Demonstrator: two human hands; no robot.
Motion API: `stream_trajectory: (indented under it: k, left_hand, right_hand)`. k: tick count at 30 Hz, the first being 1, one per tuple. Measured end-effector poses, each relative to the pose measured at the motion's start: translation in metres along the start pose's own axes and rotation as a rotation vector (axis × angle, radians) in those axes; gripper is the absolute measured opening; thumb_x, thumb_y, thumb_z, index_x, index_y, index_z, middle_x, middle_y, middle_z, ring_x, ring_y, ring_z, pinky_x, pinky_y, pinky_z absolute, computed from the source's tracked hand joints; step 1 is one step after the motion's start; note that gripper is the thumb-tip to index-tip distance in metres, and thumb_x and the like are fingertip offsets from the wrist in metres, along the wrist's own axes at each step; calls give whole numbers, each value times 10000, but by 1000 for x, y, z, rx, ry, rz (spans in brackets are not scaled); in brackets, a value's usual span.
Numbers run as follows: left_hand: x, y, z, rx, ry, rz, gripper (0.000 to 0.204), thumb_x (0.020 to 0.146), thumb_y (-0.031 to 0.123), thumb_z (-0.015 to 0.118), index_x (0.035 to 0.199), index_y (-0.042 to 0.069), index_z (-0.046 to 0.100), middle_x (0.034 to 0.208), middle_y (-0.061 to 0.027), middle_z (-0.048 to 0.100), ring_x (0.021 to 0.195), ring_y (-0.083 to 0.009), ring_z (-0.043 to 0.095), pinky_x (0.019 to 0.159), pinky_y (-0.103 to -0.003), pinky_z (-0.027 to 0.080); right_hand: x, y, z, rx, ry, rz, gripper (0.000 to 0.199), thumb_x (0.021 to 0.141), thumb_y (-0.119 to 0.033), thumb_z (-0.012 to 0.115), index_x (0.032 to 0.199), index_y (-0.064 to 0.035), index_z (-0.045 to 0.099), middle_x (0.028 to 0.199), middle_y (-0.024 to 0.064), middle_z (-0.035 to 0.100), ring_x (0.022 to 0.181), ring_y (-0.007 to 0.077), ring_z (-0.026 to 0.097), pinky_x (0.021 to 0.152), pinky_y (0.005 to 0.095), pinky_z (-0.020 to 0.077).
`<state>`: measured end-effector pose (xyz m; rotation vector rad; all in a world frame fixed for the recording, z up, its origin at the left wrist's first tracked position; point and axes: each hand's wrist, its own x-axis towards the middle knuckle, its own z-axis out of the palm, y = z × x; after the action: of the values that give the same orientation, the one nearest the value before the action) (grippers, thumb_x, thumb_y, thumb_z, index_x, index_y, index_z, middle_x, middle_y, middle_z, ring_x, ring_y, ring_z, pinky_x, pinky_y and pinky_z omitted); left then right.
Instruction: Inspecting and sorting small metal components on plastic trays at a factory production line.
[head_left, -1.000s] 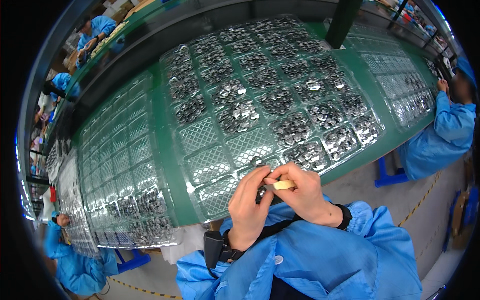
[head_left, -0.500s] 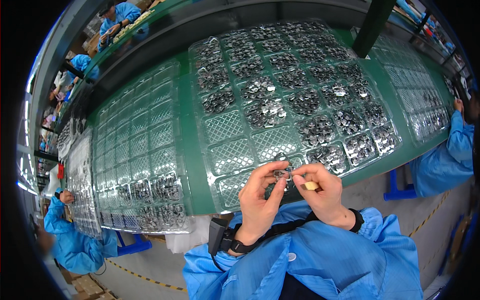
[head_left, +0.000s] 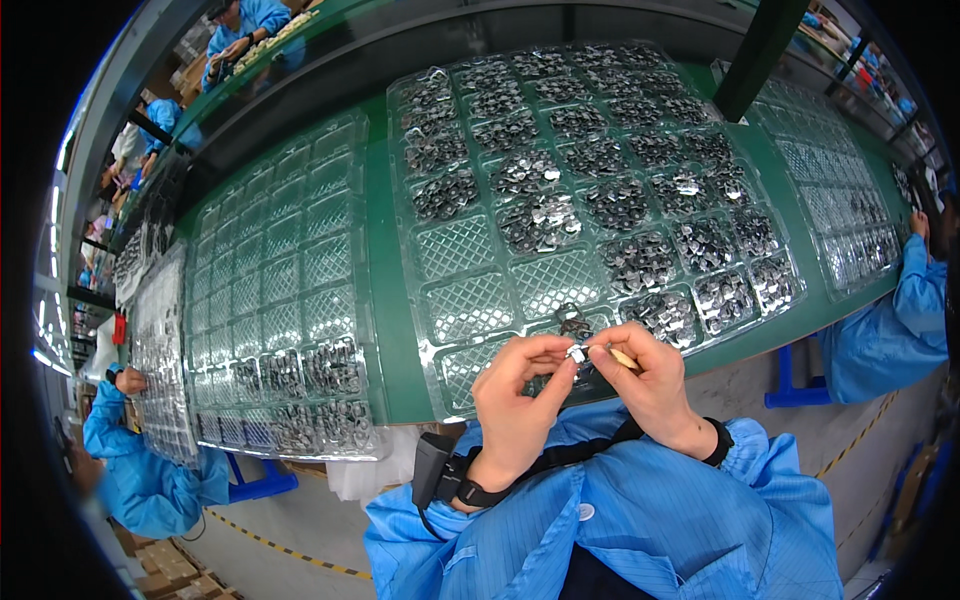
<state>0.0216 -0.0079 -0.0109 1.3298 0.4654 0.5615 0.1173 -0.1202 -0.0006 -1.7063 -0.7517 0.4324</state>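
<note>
Over the near edge of a clear plastic compartment tray [head_left: 409, 300], both my hands meet fingertip to fingertip. My left hand [head_left: 520, 395] is closed, pinching a small shiny metal part [head_left: 576, 353] between thumb and fingers. Against the other side of that part come the thumb and index finger of my right hand [head_left: 648, 390], also closed. A cream-yellow piece [head_left: 625, 360] is tucked in the right hand's fingers; its kind is unclear. Just beyond the fingertips, several dark metal parts [head_left: 572, 322] lie in a tray compartment, partly hidden by my hands.
Many compartments hold heaped dark metal parts [head_left: 640, 262]; some at the left show a bare lattice bottom. Another clear tray [head_left: 275, 270] lies to the left, and one [head_left: 830, 190] to the right. A dark green post [head_left: 755, 60] rises behind. Co-workers in blue [head_left: 885, 330] sit on either side.
The metal part has turned between my fingertips and now shows a bright face. The cream-yellow piece has tilted in my right hand. The whole view has shifted slightly.
</note>
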Motion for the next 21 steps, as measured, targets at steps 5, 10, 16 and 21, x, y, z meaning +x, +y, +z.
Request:
stream_trajectory:
  k: [5,10,16,21]
  left_hand:
    - [-1,1,7,502,73,412,287,704,-59,667,973,1,589,802,-92,630,697,-172,644,594,-247,498]
    - [0,-2,8,642,104,573,294,689,-59,675,959,20,590,767,-85,631,679,-196,639,573,-264,489]
    - [1,-1,2,545,119,433,234,706,-50,669,923,10,609,805,-101,640,701,-193,642,604,-264,500]
    - [-6,9,-21,603,95,521,158,714,-1,667,868,15,632,807,-100,635,674,-228,607,594,-305,484]
  right_hand:
    - [4,-1,-2,117,-67,101,106,832,-85,626,870,-16,555,683,22,601,617,40,532,526,205,410]
    - [5,3,-3,263,-95,166,110,857,-104,600,878,-10,546,695,12,587,638,35,522,525,199,399]
    - [9,5,2,265,-172,174,111,885,-117,559,896,-7,546,689,11,570,625,42,521,544,188,409]
    - [4,-3,13,320,-151,190,61,881,-60,540,911,-8,550,656,8,533,591,69,499,531,196,392]
